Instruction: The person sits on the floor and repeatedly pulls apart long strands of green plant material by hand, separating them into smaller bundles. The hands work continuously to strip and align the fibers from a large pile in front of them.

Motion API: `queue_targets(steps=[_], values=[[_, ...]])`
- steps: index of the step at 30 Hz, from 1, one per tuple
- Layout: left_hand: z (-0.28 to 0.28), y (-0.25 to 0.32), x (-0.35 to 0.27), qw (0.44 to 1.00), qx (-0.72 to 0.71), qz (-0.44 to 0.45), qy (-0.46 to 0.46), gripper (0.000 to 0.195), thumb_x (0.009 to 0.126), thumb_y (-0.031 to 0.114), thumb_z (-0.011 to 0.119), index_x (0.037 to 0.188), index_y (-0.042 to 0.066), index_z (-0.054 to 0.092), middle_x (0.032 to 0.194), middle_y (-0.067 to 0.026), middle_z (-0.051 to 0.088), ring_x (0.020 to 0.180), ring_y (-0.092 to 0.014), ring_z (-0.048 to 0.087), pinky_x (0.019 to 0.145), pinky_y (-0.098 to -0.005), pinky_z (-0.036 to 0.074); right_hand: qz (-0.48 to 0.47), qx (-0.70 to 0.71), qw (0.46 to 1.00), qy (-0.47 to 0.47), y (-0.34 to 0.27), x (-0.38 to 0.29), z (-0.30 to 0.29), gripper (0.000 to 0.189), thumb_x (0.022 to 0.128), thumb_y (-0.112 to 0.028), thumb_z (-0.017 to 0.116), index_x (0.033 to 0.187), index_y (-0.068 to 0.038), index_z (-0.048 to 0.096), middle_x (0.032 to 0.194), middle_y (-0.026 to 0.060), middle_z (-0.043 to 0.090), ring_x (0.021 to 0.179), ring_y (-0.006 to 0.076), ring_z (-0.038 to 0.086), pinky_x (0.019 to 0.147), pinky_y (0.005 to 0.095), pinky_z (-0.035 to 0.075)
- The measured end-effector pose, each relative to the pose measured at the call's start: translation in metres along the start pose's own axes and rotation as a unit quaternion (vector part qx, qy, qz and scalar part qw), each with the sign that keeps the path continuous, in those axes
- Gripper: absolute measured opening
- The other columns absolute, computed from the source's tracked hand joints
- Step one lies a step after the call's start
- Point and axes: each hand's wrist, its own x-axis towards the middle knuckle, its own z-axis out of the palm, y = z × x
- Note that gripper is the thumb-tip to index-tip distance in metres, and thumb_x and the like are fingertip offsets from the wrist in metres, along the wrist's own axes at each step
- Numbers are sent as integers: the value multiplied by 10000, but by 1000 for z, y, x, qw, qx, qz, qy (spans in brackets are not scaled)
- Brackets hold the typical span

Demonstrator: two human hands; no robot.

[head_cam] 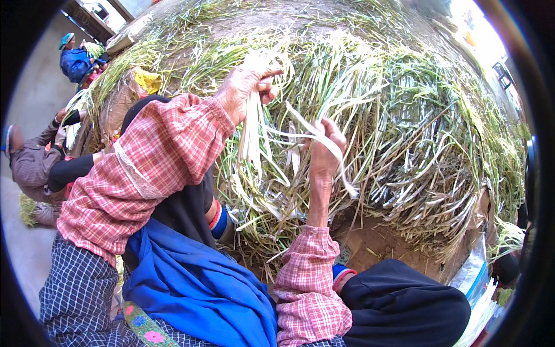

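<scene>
My left hand [239,92] is raised over the heap, its fingers closed around a small bunch of pale flat plant strips [251,134] that hangs down below it. Lower and to the right, my right hand [326,149] is curled on a loose whitish strip [340,167], whose end dangles past my knuckles. Thin strips span the gap between both hands. Beneath them spreads a wide heap of green and straw-coloured stalks [416,130], with dry cut ends towards me. Strong light washes out the top of the left-hand bunch.
Two people sit at the left, one in a blue jacket [74,65] with green stalks, one in a brown top [32,167]. A brown sack [116,102] and yellow cloth [147,81] lie beyond my left knee. Clear plastic [472,269] and pale strips [479,316] are at lower right.
</scene>
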Motion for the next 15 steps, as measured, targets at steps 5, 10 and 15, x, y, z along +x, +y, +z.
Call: queue_targets(steps=[5,10,15], values=[[-17,-3,10,998,47,22,-22,179,847,153,643,981,43,598,673,5,584,550,-84,563,447,-162,435,21,87,991,-96,3,-15,13,196,860,-140,586,955,30,608,676,43,626,560,81,576,510,221,459],[-13,-11,8,995,96,4,-26,298,825,207,671,1040,24,575,891,-76,658,620,-85,591,465,-165,438,-26,-8,995,-95,-9,-24,30,132,796,-115,628,870,-9,600,682,61,651,596,117,620,570,269,490],[-3,-16,2,986,164,-15,-28,338,798,193,687,1065,25,567,896,-76,656,585,-84,580,451,-168,414,-72,-115,988,-72,-24,-31,36,137,767,-161,636,847,-57,602,653,83,643,582,212,633,584,335,479]])
